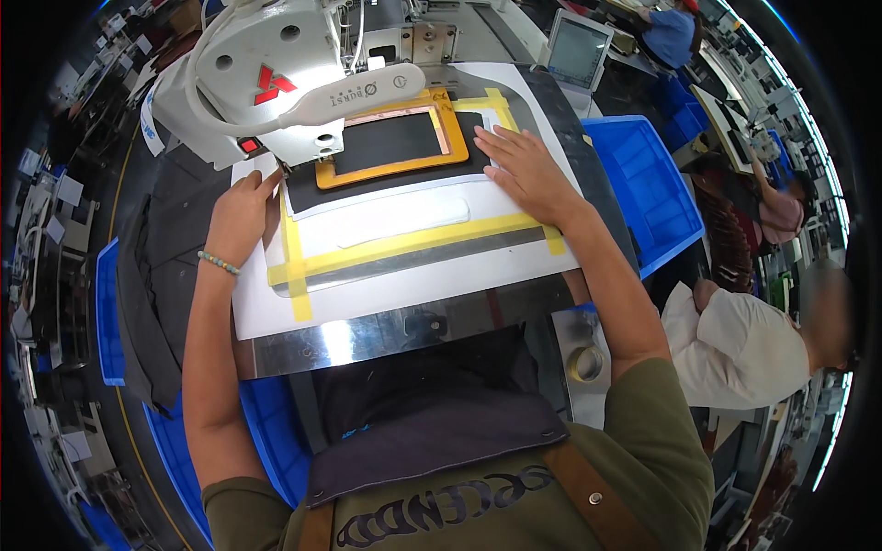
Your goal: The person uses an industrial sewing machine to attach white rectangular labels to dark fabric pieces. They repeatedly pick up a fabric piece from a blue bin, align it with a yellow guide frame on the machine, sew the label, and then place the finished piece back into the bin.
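Observation:
A yellow-orange rectangular frame (pixel 457 138) lies on a dark fabric piece (pixel 386 184), under the head of a white sewing machine (pixel 266 69). White sheets edged with yellow tape (pixel 413 241) are beneath the fabric. My right hand (pixel 531 176) rests flat at the fabric's right end, fingers stretched out and slightly apart. At the left edge of the white sheet, close to the machine head, is my left hand (pixel 241 216). Its fingers are curled together, their tips by the fabric's left corner; what they pinch, if anything, is hidden. The left wrist wears a beaded bracelet (pixel 219 263).
Dark garments (pixel 175 248) hang at the left beside blue bins (pixel 108 312). To the right stand another blue bin (pixel 648 197) and a control screen (pixel 577 50). A tape roll (pixel 584 364) lies below my right forearm. A person in white (pixel 744 344) sits nearby at right.

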`<state>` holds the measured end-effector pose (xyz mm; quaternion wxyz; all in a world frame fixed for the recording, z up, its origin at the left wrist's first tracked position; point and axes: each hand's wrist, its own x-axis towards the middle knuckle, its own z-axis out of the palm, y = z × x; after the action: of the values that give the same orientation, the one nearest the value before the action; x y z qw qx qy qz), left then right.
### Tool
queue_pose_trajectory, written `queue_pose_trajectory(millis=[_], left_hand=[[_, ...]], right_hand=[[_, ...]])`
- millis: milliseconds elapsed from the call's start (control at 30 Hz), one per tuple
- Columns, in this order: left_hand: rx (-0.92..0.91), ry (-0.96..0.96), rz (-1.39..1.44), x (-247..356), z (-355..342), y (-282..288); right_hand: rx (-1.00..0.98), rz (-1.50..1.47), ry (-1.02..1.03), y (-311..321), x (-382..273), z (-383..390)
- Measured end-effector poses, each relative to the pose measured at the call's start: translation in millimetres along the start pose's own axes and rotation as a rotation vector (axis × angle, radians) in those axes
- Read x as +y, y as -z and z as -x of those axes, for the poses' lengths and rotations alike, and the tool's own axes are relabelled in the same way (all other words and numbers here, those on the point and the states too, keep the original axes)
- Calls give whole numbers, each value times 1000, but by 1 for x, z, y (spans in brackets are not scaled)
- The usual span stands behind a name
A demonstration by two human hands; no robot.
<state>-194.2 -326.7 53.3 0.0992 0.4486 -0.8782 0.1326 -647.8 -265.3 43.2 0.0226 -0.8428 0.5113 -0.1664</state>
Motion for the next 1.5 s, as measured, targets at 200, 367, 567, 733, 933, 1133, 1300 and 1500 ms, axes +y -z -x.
queue_pose_trajectory(millis=[200, 367, 567, 733, 933, 1133, 1300, 1500], left_hand=[[12, 8, 11, 1, 5, 0], [137, 170, 327, -2, 4, -2], [165, 524, 772, -6, 9, 2], [84, 168, 170, 18, 5, 0], [103, 144, 85, 16, 7, 9], [242, 132, 171, 15, 6, 7], [160, 60, 192, 17, 8, 7], [38, -153, 343, 35, 6, 23]], right_hand=[[-19, 25, -13, 1, -7, -6], [80, -131, -28, 6, 11, 6], [94, -251, -183, 53, -61, 42], [131, -112, -143, 29, -94, 84], [219, -47, -179, 8, -106, 98], [247, -55, -164, 8, -106, 95], [257, -75, -161, 8, -107, 93], [294, -88, -178, 10, -105, 98]])
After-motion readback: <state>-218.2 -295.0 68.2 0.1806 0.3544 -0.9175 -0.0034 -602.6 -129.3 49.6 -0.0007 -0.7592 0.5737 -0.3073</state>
